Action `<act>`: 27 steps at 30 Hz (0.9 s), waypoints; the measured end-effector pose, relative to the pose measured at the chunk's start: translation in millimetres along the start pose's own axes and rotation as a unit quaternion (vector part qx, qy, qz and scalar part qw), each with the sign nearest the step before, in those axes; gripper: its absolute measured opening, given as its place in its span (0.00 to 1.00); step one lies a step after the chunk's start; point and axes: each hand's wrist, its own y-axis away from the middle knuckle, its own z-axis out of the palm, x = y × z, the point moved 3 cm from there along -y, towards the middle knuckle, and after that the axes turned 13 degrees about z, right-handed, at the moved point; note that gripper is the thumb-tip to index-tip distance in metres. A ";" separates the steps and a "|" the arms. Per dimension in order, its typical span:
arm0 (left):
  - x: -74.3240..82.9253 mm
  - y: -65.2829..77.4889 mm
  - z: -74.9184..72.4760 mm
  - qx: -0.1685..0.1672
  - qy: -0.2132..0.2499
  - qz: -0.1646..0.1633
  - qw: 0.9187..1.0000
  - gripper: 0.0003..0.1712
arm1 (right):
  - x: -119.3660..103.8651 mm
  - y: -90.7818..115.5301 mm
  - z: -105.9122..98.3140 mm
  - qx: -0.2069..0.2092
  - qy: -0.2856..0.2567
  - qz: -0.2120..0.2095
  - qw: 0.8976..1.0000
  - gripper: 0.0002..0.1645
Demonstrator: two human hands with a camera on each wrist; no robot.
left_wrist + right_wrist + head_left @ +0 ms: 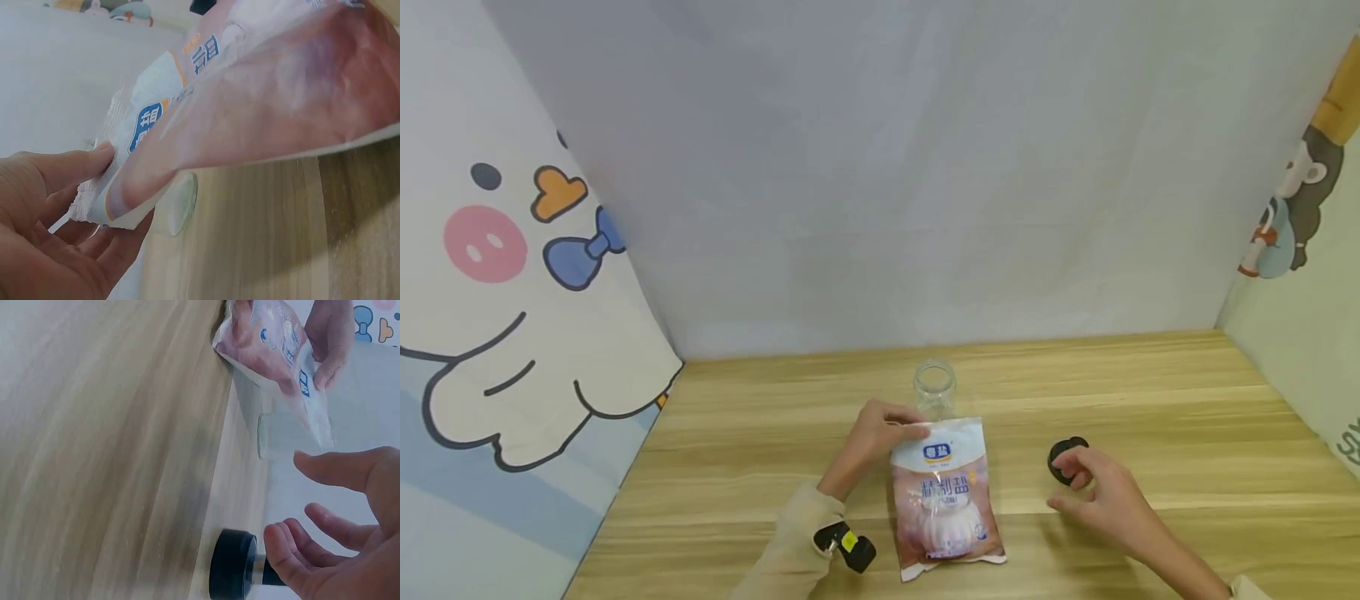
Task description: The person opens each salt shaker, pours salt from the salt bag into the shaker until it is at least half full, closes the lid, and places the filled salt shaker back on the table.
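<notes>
Because the left hand (880, 429) pinches only its top corner, the pink-and-white plastic salt bag (945, 500) could slump against the clear glass jar (935, 402) just behind, the relaxed, empty right hand (1101, 492) being near a round black knob-like object (1060, 464).

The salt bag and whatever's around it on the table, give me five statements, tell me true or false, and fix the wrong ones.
1. The left hand pinches the salt bag near its top. True.
2. The right hand grips the glass jar. False: it holds nothing and is close to the round black object.
3. In the head view, the glass jar stands beyond the salt bag. True.
4. In the head view, the round black object is left of the salt bag. False: it is to the right.
5. The salt bag is mostly green. False: it is mostly pink, with a whitish top.
</notes>
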 end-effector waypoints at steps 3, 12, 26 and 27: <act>5.0 5.5 0.1 0.012 0.007 -0.004 1.000 0.09 | -0.9 0.2 8.3 -0.046 -0.009 -0.001 0.999 0.23; 27.2 17.4 0.8 0.040 0.020 0.004 0.999 0.08 | -5.1 5.5 38.8 -0.178 -0.084 0.010 0.980 0.24; 61.5 35.1 8.5 0.045 0.027 0.018 0.998 0.05 | -19.2 16.4 71.3 -0.214 -0.116 -0.007 0.970 0.15; 63.6 36.4 8.9 0.043 0.025 0.024 0.998 0.05 | -19.2 17.1 71.8 -0.212 -0.113 -0.010 0.971 0.15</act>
